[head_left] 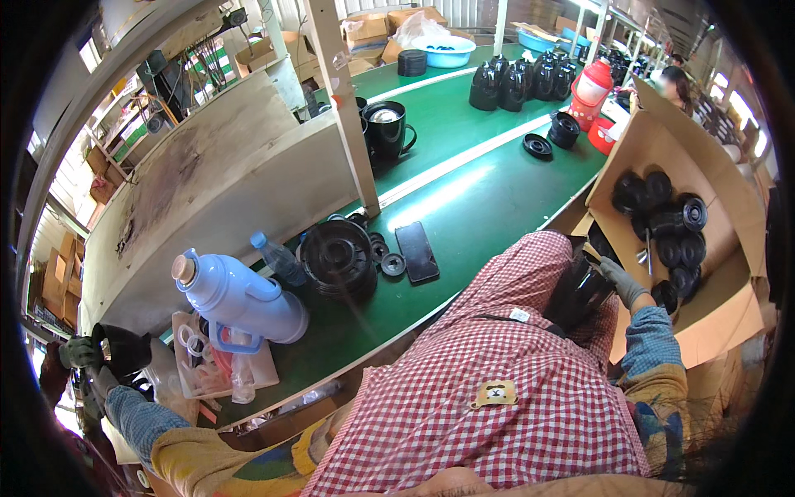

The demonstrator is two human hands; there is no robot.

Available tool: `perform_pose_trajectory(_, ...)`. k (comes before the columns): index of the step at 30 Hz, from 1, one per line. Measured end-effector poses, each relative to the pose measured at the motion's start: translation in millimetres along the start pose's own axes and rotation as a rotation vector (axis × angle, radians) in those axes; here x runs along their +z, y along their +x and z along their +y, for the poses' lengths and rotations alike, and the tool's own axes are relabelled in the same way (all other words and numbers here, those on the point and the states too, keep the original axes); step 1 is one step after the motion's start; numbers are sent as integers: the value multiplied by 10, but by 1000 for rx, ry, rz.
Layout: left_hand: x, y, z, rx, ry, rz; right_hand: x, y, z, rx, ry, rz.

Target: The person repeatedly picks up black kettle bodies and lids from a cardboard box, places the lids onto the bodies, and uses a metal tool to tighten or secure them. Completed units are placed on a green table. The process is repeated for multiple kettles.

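My right hand (623,283), in a grey glove, grips the upper end of a glossy black thermos shell (573,291) lying across my lap. Far to the left, my left arm is stretched out, and my gloved left hand (103,383) closes at the edge of a black hollow shell (126,349); its fingers are small and partly hidden. Beside it a dark gloved hand (77,353), seemingly another person's, also touches that shell. A carton (729,319) to my right holds several round black parts (681,248).
On the green table (464,203) stand a blue thermos (248,298), a plastic bottle (278,258), stacked black discs (338,258), a phone (416,252) and a tray (263,369) of clear parts. Farther off are a black mug (387,132), black shells (501,83) and a red thermos (590,93). A post (341,99) rises at the table.
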State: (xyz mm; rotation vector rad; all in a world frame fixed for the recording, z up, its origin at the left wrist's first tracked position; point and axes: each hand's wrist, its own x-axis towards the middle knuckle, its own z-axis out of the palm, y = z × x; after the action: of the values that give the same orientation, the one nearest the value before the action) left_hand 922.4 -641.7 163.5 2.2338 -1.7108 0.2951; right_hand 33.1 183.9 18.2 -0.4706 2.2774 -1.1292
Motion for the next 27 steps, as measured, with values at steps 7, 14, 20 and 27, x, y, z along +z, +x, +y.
perform_pose_trajectory(7, -352, -147, 703, 183, -139, 262, -103, 259, 413, -257, -179, -119)
perform_pose_trajectory(14, -2172, -1867, 3189, 1102, -744, 667, 254, 135, 181, -165, -68, 44)
perform_pose_trajectory(20, -2050, -4783, 5744, 2260, -1305, 66, 209, -130, 826, -262, -103, 346)
perform_pose_trajectory(27, -1084, -7603, 6659, 2883, -922, -521, 412, -516, 350, -351, -21, 424)
